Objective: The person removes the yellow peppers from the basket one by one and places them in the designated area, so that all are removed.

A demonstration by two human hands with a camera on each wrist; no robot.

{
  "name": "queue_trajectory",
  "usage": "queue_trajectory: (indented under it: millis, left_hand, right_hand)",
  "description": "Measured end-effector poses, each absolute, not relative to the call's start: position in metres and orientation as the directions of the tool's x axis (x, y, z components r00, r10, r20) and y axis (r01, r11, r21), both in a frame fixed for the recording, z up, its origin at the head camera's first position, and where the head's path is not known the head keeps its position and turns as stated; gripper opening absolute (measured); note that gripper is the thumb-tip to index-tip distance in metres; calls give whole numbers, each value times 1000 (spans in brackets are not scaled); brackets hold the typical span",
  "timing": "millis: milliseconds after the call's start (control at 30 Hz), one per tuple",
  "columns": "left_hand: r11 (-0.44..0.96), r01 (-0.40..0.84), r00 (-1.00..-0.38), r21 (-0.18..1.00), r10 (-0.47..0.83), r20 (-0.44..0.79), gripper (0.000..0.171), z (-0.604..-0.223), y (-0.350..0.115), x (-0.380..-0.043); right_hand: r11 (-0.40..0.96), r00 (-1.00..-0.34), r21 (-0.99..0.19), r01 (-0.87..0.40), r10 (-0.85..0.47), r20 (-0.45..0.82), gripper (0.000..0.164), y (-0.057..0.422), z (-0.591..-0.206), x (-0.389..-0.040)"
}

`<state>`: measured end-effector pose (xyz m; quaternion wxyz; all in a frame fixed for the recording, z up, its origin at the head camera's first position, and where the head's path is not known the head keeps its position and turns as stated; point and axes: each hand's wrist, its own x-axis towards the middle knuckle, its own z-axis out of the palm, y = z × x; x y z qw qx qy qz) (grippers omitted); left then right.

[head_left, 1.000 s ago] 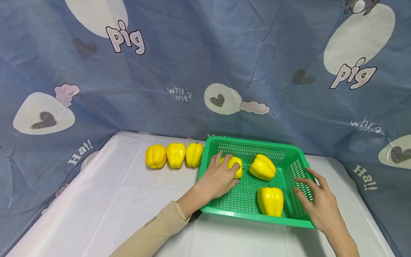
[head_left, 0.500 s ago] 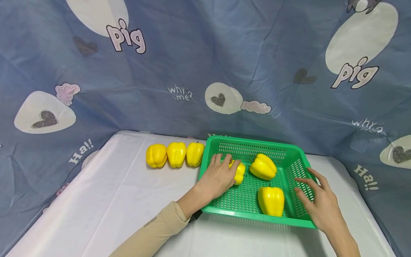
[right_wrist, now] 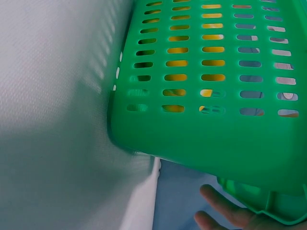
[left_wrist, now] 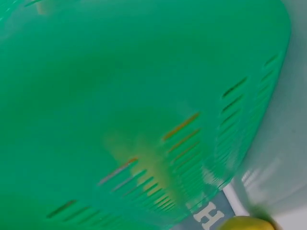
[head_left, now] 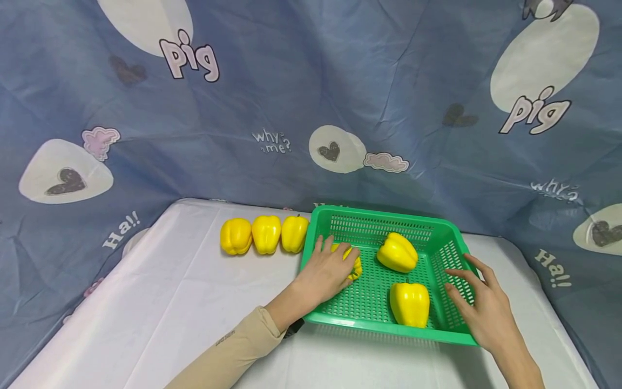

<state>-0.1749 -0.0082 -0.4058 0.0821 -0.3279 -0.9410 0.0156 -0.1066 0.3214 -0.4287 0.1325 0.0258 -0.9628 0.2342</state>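
A green plastic basket [head_left: 374, 324] with slotted walls stands on the table, and my left hand [head_left: 323, 273] reaches inside its left part. The fingers curve over a yellow bell pepper [head_left: 357, 268], which they partly hide. To the right in the basket lie a tilted yellow bell pepper [head_left: 397, 253] and another yellow bell pepper [head_left: 410, 305] nearer the front. My right hand [head_left: 486, 308] is at the basket's right rim, fingers spread and loosely bent, holding no pepper. In the right wrist view its fingers [right_wrist: 223, 203] show beside the rim. The left wrist view shows mostly the basket's wall [left_wrist: 120, 86].
Outside the basket's left side, three yellow bell peppers stand in a row: the left pepper [head_left: 236, 236], the middle pepper [head_left: 266, 235] and the right pepper [head_left: 295, 234]. They rest on a white cloth [head_left: 194, 292]. A blue printed curtain [head_left: 272, 97] hangs behind.
The pepper under my left hand has shifted right, then back left, turning so that its ribbed end faces right. The right hand, basket and other peppers have stayed in place.
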Motion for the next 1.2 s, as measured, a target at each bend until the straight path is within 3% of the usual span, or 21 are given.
queue_trajectory:
  millis: [133, 267, 633, 1200]
  left_hand:
    - [793, 601, -790, -94, 608, 77, 55, -403, -11, -175]
    - [796, 598, -797, -97, 603, 38, 64, -401, -10, -176]
    - [795, 600, -790, -92, 607, 92, 50, -405, -8, -174]
    - [790, 610, -790, -70, 612, 25, 59, -402, -10, -172]
  right_hand:
    - [888, -964, -445, -113, 10, 266, 35, 321, -429, -107]
    - [888, -965, -446, -109, 13, 262, 35, 322, -429, -107]
    - [888, -962, -446, -114, 13, 271, 34, 321, -429, -107]
    - [888, -965, -445, -111, 10, 261, 35, 322, -429, -107]
